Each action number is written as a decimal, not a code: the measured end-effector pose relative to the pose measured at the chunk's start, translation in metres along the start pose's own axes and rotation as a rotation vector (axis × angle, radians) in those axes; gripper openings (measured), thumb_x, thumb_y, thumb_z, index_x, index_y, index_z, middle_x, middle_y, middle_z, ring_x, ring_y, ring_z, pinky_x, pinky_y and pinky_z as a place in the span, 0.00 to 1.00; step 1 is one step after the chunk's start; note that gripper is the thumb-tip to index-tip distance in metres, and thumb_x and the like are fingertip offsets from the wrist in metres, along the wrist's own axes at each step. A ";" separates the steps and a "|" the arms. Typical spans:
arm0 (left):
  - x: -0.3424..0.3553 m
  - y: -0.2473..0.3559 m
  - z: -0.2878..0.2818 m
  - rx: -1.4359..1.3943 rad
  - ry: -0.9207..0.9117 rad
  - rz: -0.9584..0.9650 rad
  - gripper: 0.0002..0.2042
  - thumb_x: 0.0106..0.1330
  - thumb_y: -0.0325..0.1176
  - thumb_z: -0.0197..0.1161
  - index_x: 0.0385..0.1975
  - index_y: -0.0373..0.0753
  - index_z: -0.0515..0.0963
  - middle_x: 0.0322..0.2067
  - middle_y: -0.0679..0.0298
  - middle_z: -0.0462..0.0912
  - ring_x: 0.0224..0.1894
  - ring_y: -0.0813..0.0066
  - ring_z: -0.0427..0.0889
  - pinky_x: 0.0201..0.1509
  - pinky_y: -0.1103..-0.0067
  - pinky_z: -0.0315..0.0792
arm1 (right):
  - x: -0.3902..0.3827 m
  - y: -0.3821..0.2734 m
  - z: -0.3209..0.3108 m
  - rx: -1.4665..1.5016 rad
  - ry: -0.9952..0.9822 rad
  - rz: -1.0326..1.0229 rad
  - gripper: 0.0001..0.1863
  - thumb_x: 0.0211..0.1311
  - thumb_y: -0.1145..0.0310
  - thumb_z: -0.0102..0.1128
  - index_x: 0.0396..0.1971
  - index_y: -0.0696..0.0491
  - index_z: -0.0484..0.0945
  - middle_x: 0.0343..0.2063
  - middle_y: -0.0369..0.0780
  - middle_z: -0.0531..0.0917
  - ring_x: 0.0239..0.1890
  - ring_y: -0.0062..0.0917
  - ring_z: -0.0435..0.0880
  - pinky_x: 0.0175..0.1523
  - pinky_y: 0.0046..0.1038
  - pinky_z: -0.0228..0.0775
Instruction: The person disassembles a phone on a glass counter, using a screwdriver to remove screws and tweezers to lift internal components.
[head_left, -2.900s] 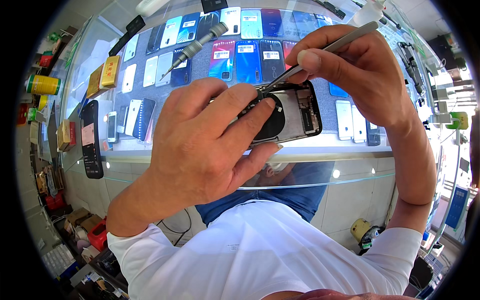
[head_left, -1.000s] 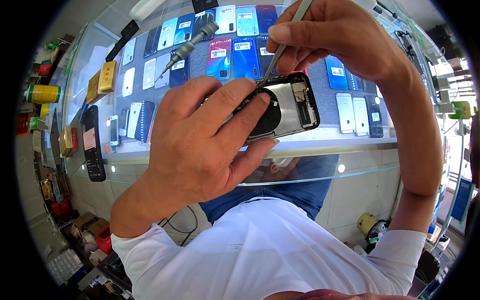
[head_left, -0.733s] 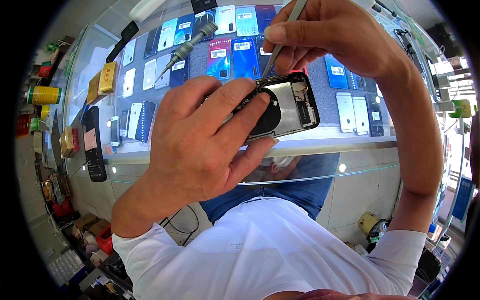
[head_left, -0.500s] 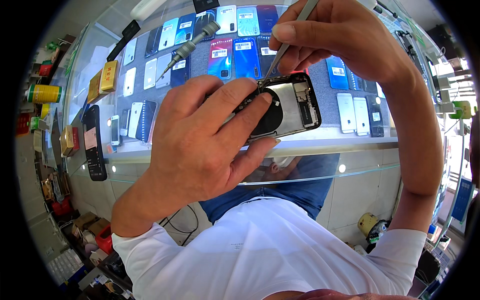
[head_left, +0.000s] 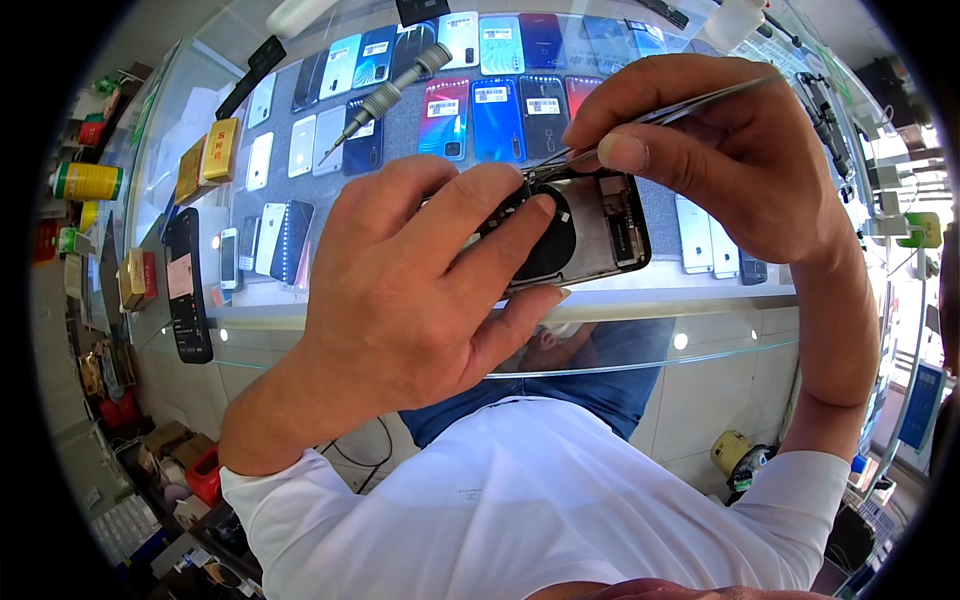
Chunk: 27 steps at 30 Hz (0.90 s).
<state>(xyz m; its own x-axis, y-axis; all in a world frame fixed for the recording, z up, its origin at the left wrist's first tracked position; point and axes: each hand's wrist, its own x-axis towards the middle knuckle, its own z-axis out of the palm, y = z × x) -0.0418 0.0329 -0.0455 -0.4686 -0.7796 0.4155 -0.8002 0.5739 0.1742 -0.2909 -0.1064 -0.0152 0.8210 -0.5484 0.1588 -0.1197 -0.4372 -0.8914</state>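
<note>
An opened phone housing (head_left: pixel 596 225), dark-rimmed with a round black pad (head_left: pixel 556 243) inside, is held above the front part of the glass counter. My left hand (head_left: pixel 410 265) is closed on it from the left, thumb along the near edge and fingers across its inside. Metal tweezers (head_left: pixel 690 104) lie between the thumb and fingers of my right hand (head_left: pixel 700 150), which is closed. They are held low and slanting, their tips near the far edge of the housing beside my left fingertips. Exactly what the tips touch is too small to tell.
Under the glass counter (head_left: pixel 700 288) lie rows of phones, among them a blue phone (head_left: pixel 497 120). A grey screwdriver (head_left: pixel 385 103) rests beyond my left hand. Left of it stand yellow boxes (head_left: pixel 218 150) and a black phone (head_left: pixel 186 285).
My right hand has turned and moved right and nearer, bringing the tweezers from steep to nearly flat. The housing has shifted slightly right and nearer, still in my left hand.
</note>
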 end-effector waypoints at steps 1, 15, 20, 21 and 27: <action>0.000 0.000 0.000 -0.003 0.002 -0.001 0.28 0.55 0.40 0.81 0.58 0.38 0.88 0.58 0.57 0.86 0.50 0.51 0.82 0.57 0.63 0.78 | 0.000 -0.001 0.000 0.002 -0.001 0.002 0.13 0.80 0.67 0.68 0.49 0.63 0.89 0.41 0.43 0.90 0.44 0.26 0.90 0.53 0.29 0.84; 0.000 0.001 0.001 0.000 0.013 -0.011 0.28 0.56 0.40 0.81 0.57 0.39 0.88 0.57 0.58 0.86 0.50 0.53 0.82 0.57 0.63 0.78 | 0.000 -0.001 0.002 -0.153 -0.006 -0.127 0.09 0.74 0.73 0.70 0.44 0.64 0.90 0.37 0.44 0.90 0.39 0.30 0.89 0.45 0.31 0.81; 0.000 0.001 0.001 0.000 0.015 -0.010 0.28 0.56 0.40 0.81 0.57 0.39 0.88 0.57 0.58 0.86 0.50 0.52 0.82 0.56 0.63 0.78 | 0.000 -0.001 0.000 -0.211 -0.024 -0.167 0.08 0.74 0.75 0.70 0.44 0.64 0.90 0.37 0.45 0.91 0.39 0.30 0.89 0.45 0.31 0.81; 0.001 0.001 0.001 0.000 0.014 -0.009 0.28 0.56 0.41 0.81 0.57 0.39 0.88 0.57 0.57 0.86 0.50 0.52 0.82 0.56 0.63 0.78 | 0.000 0.000 0.000 -0.200 -0.017 -0.167 0.08 0.74 0.74 0.69 0.44 0.64 0.90 0.37 0.45 0.91 0.39 0.30 0.89 0.45 0.31 0.81; -0.001 -0.001 0.001 -0.023 0.021 -0.007 0.29 0.54 0.40 0.81 0.57 0.38 0.88 0.57 0.57 0.86 0.49 0.52 0.83 0.55 0.63 0.79 | 0.001 0.000 -0.003 -0.030 0.000 -0.003 0.13 0.81 0.68 0.65 0.47 0.63 0.89 0.38 0.47 0.92 0.41 0.32 0.92 0.50 0.32 0.85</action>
<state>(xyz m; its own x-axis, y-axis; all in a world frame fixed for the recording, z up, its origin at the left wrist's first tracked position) -0.0408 0.0325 -0.0467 -0.4550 -0.7783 0.4328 -0.7944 0.5743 0.1976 -0.2916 -0.1095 -0.0135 0.8215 -0.5468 0.1617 -0.1334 -0.4600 -0.8778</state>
